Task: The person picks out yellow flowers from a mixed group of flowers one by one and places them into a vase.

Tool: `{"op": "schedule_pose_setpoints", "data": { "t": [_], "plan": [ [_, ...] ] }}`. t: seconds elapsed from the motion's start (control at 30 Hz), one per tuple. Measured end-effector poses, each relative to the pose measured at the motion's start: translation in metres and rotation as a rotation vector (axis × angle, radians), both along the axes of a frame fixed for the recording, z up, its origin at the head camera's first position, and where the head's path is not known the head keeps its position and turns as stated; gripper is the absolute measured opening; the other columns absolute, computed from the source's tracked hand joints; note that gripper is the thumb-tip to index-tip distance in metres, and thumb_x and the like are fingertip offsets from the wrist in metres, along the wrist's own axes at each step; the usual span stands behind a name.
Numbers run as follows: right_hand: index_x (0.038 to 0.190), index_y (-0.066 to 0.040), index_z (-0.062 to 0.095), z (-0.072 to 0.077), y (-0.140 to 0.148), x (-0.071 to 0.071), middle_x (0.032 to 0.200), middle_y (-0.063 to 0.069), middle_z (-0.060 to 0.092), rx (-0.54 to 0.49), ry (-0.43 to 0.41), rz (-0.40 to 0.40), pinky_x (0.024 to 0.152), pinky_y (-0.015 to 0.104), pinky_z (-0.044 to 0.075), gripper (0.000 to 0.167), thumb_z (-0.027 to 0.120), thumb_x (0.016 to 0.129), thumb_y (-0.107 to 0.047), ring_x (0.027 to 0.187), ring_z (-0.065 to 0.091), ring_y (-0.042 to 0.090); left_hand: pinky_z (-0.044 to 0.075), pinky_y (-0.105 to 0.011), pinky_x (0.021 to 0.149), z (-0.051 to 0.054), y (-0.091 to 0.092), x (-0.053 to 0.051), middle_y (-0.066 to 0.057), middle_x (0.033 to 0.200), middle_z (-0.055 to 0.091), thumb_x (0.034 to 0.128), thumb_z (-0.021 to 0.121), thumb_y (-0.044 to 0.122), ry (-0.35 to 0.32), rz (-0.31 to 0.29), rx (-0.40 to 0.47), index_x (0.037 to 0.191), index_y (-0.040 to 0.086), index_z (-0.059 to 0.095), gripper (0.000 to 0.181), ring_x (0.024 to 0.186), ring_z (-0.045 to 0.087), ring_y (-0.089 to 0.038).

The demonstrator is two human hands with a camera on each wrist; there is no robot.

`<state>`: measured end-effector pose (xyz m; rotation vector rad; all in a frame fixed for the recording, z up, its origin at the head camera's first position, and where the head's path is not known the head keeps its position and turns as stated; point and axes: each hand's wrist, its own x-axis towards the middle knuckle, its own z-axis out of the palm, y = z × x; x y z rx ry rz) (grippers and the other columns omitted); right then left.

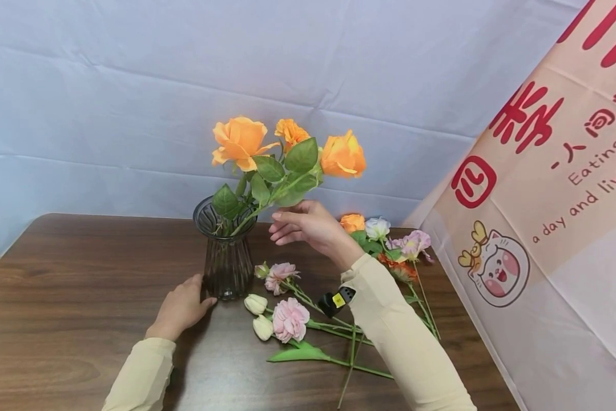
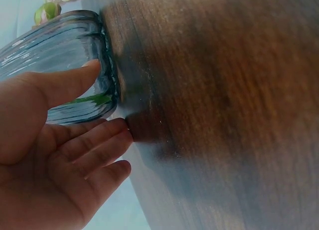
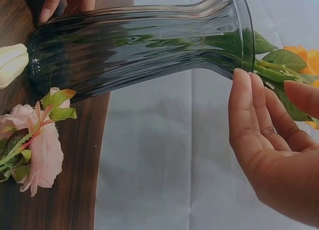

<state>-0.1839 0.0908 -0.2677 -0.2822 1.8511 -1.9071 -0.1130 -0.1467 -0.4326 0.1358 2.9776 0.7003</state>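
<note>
A ribbed dark glass vase (image 1: 229,265) stands upright on the table, holding orange roses (image 1: 242,142) and a smaller orange flower (image 1: 291,132) on green leafy stems (image 3: 276,69). My left hand (image 1: 181,305) rests beside the vase's base; in the left wrist view its thumb lies along the glass, the other fingers loosely bent at the far side. Just right of the vase's rim, my right hand (image 1: 315,228) hovers below the leaves with relaxed fingers. The right wrist view has its fingertips near the rim and stems, with no stem visibly pinched; contact I cannot tell.
Pink flowers (image 1: 290,319) and white tulips (image 1: 256,304) lie in front and right of the vase. Beyond the right forearm lie more loose flowers, among them a purple one (image 1: 413,244) and a white one (image 1: 377,228). A pale cloth (image 1: 133,114) hangs behind the table (image 1: 71,297), a printed banner (image 1: 559,228) at right.
</note>
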Motion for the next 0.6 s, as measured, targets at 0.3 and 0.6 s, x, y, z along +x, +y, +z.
{"op": "schedule_pose_setpoints", "data": {
  "t": [0.3, 0.6],
  "plan": [
    [0.099, 0.011, 0.056, -0.002, 0.008, 0.002, 0.071, 0.013, 0.064, -0.016, 0.035, 0.029, 0.067, 0.037, 0.056, 0.014, 0.053, 0.086, 0.007, 0.064, 0.065, 0.023, 0.044, -0.057, 0.079, 0.000, 0.000, 0.000, -0.037, 0.114, 0.050, 0.0837, 0.066, 0.022, 0.002, -0.004, 0.000, 0.121, -0.019, 0.041, 0.060, 0.098, 0.051, -0.051],
    [0.101, 0.018, 0.055, -0.003, 0.021, 0.002, 0.075, 0.017, 0.064, 0.035, 0.041, -0.010, 0.069, 0.040, 0.055, 0.018, 0.053, 0.086, 0.009, 0.066, 0.065, 0.025, 0.044, -0.057, 0.078, -0.001, -0.001, -0.001, -0.036, 0.111, 0.051, 0.0836, 0.066, 0.022, 0.005, -0.006, -0.002, 0.120, -0.019, 0.042, 0.059, 0.096, 0.052, -0.051]
  ]
}}
